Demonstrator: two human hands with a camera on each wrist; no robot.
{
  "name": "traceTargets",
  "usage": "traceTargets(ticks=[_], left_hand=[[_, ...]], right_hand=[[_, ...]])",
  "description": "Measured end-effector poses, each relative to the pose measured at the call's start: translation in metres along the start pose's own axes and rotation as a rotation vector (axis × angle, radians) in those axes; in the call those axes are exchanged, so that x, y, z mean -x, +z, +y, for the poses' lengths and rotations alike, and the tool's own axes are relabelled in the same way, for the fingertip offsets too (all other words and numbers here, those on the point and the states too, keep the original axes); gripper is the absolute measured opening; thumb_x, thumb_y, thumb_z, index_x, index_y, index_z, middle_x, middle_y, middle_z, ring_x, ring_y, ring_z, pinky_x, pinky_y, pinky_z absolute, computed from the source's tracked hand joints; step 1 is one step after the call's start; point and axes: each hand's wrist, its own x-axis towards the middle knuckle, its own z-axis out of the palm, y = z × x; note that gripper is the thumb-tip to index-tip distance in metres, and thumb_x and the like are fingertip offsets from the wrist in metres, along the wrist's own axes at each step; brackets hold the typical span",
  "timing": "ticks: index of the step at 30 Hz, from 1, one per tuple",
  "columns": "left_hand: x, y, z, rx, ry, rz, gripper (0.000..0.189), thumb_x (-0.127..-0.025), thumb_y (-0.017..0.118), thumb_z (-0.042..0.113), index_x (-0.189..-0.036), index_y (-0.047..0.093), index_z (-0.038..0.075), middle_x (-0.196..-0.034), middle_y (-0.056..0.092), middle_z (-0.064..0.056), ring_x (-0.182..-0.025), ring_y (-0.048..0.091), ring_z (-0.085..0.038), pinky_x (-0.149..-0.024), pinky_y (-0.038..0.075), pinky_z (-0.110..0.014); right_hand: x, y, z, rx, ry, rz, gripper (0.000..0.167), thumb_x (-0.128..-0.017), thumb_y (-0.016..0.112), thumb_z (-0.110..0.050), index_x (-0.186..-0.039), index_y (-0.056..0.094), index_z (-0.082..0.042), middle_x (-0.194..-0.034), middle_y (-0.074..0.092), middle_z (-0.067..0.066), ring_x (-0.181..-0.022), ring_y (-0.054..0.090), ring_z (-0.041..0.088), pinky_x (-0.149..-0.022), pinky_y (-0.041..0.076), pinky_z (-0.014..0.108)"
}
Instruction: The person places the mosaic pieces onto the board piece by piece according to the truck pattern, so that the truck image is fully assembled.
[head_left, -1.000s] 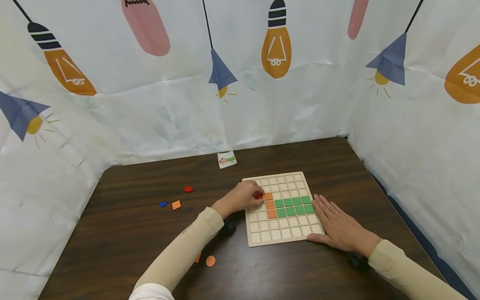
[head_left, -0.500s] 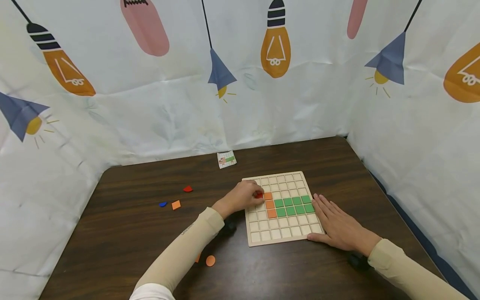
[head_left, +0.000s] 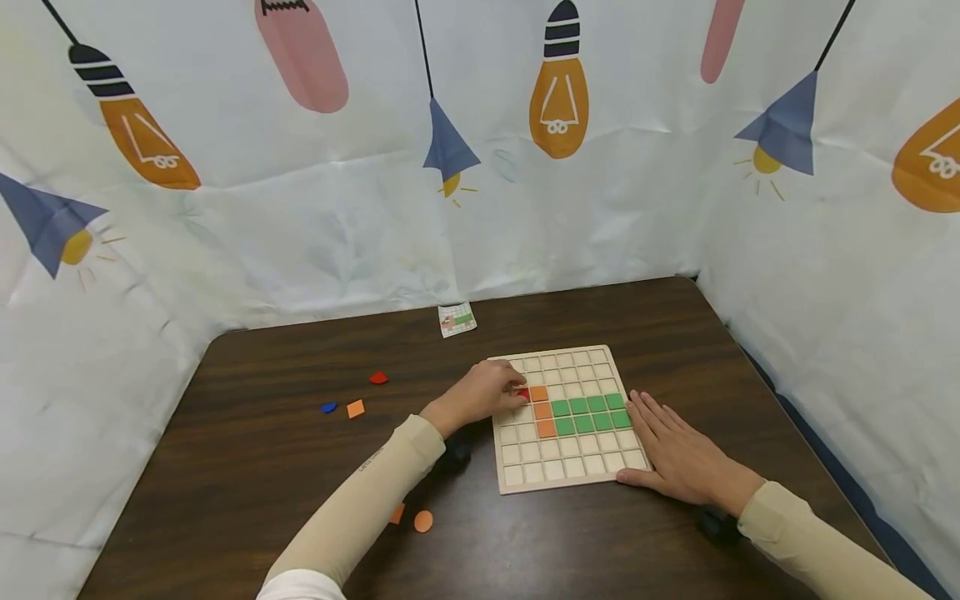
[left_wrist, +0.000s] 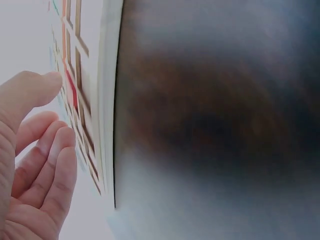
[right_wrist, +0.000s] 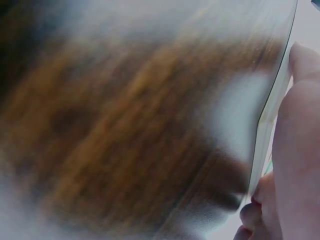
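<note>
On the board (head_left: 553,471), toward its left side, I have the red tile (head_left: 523,394) just off my left hand (head_left: 480,393), board-middle side; those fingers are parted, gripping nothing. My right hand (head_left: 678,460), farther, lies straight-fingered at the board's right edge.

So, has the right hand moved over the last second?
No. Judged against the board in the head view, the right hand stays flat along its right edge, with no visible shift either way.
</note>
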Motion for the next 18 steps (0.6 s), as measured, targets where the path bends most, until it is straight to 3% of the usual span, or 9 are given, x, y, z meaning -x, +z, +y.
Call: traceTargets(ticks=[3, 7, 18], left_hand=[[0.008, -0.005, -0.005, 0.009, -0.018, 0.02, 0.031, -0.096, 0.074, 0.025, -0.12, 0.077, 0.006, -0.111, 0.075, -0.009, -0.096, 0.071, -0.019, -0.085, 0.06, -0.034], [0.02, -0.012, -0.017, 0.003, -0.042, 0.049, 0.028, -0.098, 0.072, 0.022, -0.12, 0.077, 0.007, -0.111, 0.074, -0.009, -0.095, 0.071, -0.019, -0.085, 0.059, -0.037], [0.061, -0.035, -0.052, -0.029, -0.268, 0.194, 0.03, -0.094, 0.076, 0.023, -0.117, 0.076, 0.003, -0.109, 0.073, -0.012, -0.096, 0.074, -0.024, -0.085, 0.062, -0.042]], right_hand=[[0.0, -0.002, -0.002, -0.008, 0.005, -0.003, 0.106, -0.095, 0.048, -0.076, -0.162, 0.026, 0.004, -0.17, 0.024, 0.024, -0.158, 0.026, 0.044, -0.124, 0.033, 0.06], [0.0, -0.003, -0.004, -0.015, 0.01, -0.003, 0.106, -0.095, 0.049, -0.075, -0.162, 0.026, 0.004, -0.17, 0.024, 0.024, -0.158, 0.026, 0.045, -0.123, 0.032, 0.061], [-0.001, -0.001, -0.007, -0.012, 0.01, 0.003, 0.106, -0.095, 0.051, -0.074, -0.162, 0.026, 0.004, -0.17, 0.024, 0.025, -0.157, 0.027, 0.046, -0.123, 0.032, 0.062]])
